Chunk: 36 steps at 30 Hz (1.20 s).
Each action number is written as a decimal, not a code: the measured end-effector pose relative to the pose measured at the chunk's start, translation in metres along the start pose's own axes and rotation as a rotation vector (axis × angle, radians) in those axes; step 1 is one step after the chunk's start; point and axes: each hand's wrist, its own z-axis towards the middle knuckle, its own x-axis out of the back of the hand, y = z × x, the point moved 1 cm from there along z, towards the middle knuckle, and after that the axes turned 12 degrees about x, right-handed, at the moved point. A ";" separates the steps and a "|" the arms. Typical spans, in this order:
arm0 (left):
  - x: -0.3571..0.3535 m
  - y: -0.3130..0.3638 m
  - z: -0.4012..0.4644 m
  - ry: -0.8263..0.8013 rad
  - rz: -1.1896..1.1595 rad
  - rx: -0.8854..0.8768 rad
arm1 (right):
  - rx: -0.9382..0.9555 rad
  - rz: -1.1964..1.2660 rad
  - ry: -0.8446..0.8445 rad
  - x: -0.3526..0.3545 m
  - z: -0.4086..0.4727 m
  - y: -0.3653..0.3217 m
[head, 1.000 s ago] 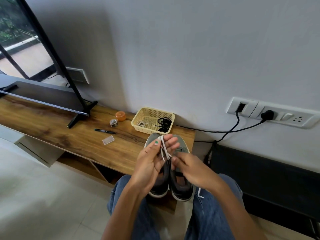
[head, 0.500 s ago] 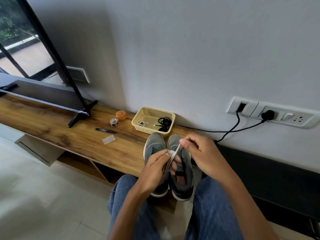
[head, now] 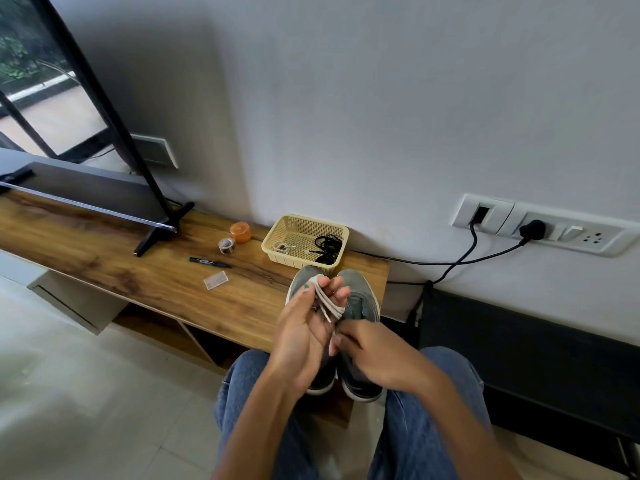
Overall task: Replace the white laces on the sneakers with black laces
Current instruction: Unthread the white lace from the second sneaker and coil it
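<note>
Person seated, knees in blue jeans, facing a low wooden surface (head: 156, 282) against a grey wall.

Left hand (head: 304, 327) raised, palm up, fingers partly curled round a white lace (head: 327, 303) wound in several loops across the fingers; thumb presses the loops at the top. One lace tip hangs free over the palm.

Right hand (head: 374, 355) lower, just beside the left wrist, fingers curled, pinching the trailing end of the same lace. The pinch point itself is mostly hidden by the fingers.

Sneakers (head: 356, 303): grey pair, side by side, toes toward the wall, at the near right end of the surface, directly behind and under the hands. Heels overhang toward the knees. Cannot tell how much lacing is in them; the hands cover the eyelets.

Basket (head: 277, 233): yellow, perforated, just beyond the sneaker toes, near the wall. Inside it, black laces (head: 327, 249) bundled at the right side, and a small pale tangle at the left.

Left of the basket: an orange jar (head: 240, 232), a tape roll (head: 226, 245) touching or nearly touching it, a black marker (head: 209, 262), a small clear packet (head: 216, 280).

TV (head: 86, 188) on its stand at far left. Wall sockets (head: 540, 225) at right, two black cables plugged in.
</note>
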 end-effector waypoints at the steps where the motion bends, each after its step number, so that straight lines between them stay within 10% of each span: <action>1: 0.001 -0.001 0.000 0.031 0.119 -0.027 | 0.005 -0.036 -0.012 -0.001 0.000 -0.002; 10: 0.018 -0.014 0.002 0.074 1.033 -0.260 | 0.064 -0.216 0.248 0.024 -0.008 -0.015; 36: 0.010 -0.008 -0.002 0.057 0.967 -0.232 | 0.166 0.477 0.485 -0.001 0.004 0.006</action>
